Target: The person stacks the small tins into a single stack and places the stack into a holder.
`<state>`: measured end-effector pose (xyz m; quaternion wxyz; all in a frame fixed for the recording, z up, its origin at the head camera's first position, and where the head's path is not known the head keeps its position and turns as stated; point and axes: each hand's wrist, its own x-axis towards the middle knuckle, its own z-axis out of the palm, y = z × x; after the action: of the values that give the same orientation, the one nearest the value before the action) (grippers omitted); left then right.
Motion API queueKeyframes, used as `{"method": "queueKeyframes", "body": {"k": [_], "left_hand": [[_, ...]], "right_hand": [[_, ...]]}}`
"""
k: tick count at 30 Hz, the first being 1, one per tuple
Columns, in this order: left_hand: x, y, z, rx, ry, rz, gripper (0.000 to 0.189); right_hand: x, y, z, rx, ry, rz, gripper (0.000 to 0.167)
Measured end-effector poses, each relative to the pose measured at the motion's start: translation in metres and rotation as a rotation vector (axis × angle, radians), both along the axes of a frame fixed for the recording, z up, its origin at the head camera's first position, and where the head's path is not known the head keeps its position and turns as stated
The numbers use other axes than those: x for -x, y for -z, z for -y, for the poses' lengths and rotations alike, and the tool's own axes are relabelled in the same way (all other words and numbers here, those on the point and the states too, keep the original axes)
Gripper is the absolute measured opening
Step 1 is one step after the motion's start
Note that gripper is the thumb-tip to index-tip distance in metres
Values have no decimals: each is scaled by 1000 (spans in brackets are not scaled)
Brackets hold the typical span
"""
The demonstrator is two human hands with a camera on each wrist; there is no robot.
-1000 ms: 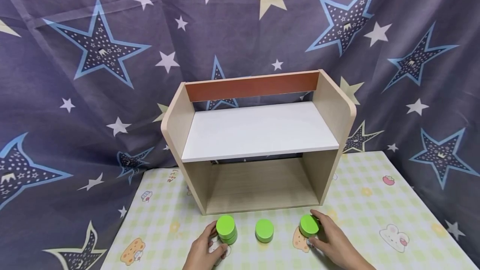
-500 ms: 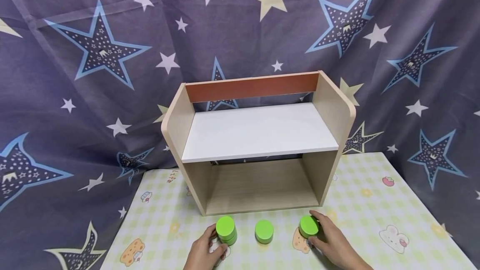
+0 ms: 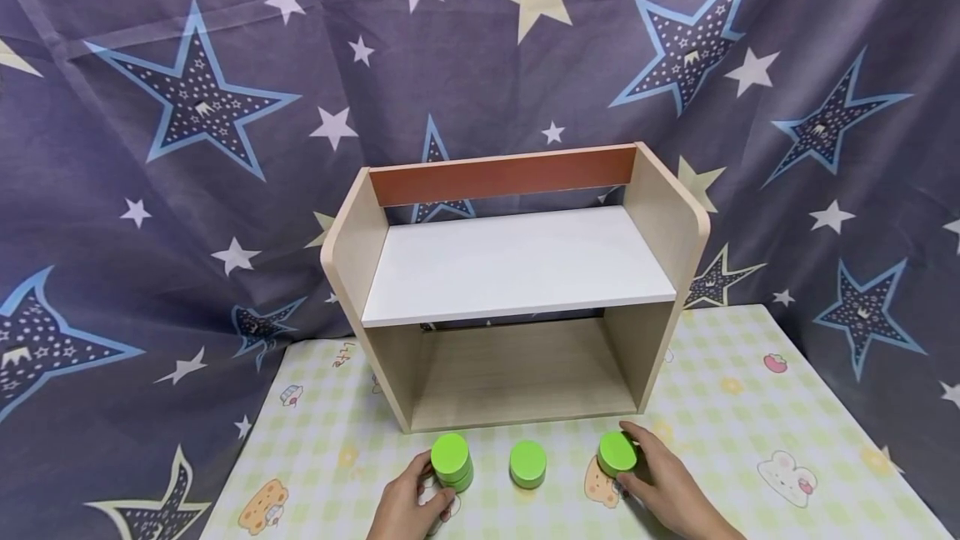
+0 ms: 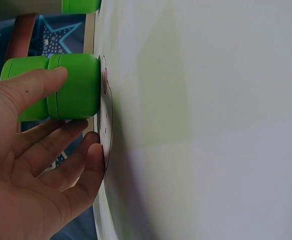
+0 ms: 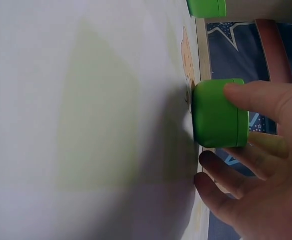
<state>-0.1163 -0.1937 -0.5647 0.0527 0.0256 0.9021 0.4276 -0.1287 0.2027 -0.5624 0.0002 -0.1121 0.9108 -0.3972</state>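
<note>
Toward the front of the table, my left hand (image 3: pixel 408 500) grips a stack of two small round green jars (image 3: pixel 452 458) between thumb and fingers. In the left wrist view, the thumb lies across the lower jar (image 4: pixel 78 95), which stands on the cloth with the upper jar (image 4: pixel 34 64) on top. My right hand (image 3: pixel 666 486) holds a single green jar (image 3: pixel 617 452), with the thumb on its near side in the right wrist view. That jar (image 5: pixel 216 117) stands upright on the cloth. Between the two hands, another green jar (image 3: pixel 528 463) stands apart, untouched.
Behind the jars stands a two-level wooden shelf unit (image 3: pixel 517 265) with a white upper board and a reddish back rail. A checked tablecloth (image 3: pixel 720 407) with cartoon prints covers the table. A dark curtain (image 3: pixel 480 48) with stars hangs behind.
</note>
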Motion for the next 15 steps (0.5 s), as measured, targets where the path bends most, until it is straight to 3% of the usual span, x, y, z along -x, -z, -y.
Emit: {"method": "queueKeyframes", "body": {"k": [7,15], "left_hand": [[0,-1,-1,6,1,-11,65],[1,2,0,2,-5,-11,64]], "right_hand": [[-1,2,-1,-3,12,-31,72],[3,-1,0,5,29,12,73]]}}
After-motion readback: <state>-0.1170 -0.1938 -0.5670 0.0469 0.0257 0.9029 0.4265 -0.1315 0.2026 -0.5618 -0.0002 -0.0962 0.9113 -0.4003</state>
